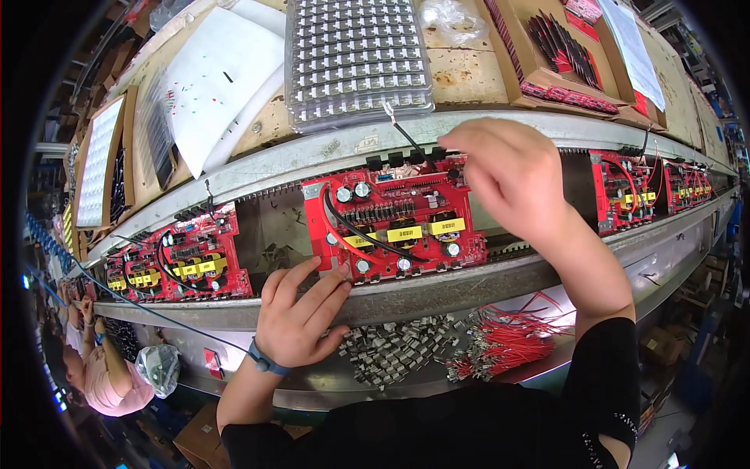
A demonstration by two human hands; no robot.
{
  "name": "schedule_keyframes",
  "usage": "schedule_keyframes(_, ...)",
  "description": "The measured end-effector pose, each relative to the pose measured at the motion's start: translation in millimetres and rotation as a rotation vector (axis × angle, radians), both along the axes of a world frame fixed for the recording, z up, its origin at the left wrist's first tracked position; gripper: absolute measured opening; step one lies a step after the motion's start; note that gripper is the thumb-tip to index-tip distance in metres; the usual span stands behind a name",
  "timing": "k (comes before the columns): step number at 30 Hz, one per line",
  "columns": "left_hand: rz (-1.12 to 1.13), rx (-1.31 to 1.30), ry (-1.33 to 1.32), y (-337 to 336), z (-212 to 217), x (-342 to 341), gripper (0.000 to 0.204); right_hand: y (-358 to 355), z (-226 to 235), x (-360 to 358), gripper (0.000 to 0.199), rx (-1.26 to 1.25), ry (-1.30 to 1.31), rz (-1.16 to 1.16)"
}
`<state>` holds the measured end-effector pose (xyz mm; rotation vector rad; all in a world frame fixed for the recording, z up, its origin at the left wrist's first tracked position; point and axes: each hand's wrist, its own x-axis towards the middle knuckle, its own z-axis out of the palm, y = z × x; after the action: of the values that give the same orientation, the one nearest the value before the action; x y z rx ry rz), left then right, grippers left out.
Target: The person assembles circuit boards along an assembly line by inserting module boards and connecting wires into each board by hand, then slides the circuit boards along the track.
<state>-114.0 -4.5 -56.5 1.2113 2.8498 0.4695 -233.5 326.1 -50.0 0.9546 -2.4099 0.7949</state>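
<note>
A red circuit board [316,227] lies in the metal conveyor rail in front of me, carrying yellow-wrapped transformers, round capacitors and red and black wires. My left hand [301,316] is open, its fingers stretched onto the lower left edge of this board. A blue wrist strap [268,359] with a coiled cord is on that wrist. Over the board's upper right corner is my right hand [516,176], its fingers curled together beside black parts on the board's far edge. What these fingers hold, if anything, is hidden. A black cable [408,137] sticks up just left of them.
More red boards sit along the rail, to the left [176,262] and right [625,191]. Nearer me lie a heap of small metal parts [398,352] and red wires [519,340]. Beyond stand a plastic tray [355,55] and a cardboard box [539,74]. A co-worker [113,375] is at far left.
</note>
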Motion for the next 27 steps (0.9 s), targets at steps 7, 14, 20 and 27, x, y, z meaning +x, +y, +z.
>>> schedule_keyframes(7, -0.005, 0.004, -0.005, 0, -1, 0, 0.056, 20, -8, -19, 0.020, 0.023, -0.024, -0.223)
schedule_keyframes(14, -0.008, -0.003, -0.002, 0, -1, 0, 0.057, 28, -20, -29, 0.018, 0.089, -0.154, -0.401)
schedule_keyframes(20, 0.012, -0.015, -0.004, 1, -1, 0, 0.060, 31, -27, -33, 0.018, 0.129, -0.220, -0.384)
schedule_keyframes(27, 0.013, -0.014, 0.003, 1, -1, 0, 0.062, 32, -27, -34, 0.016, 0.148, -0.256, -0.370)
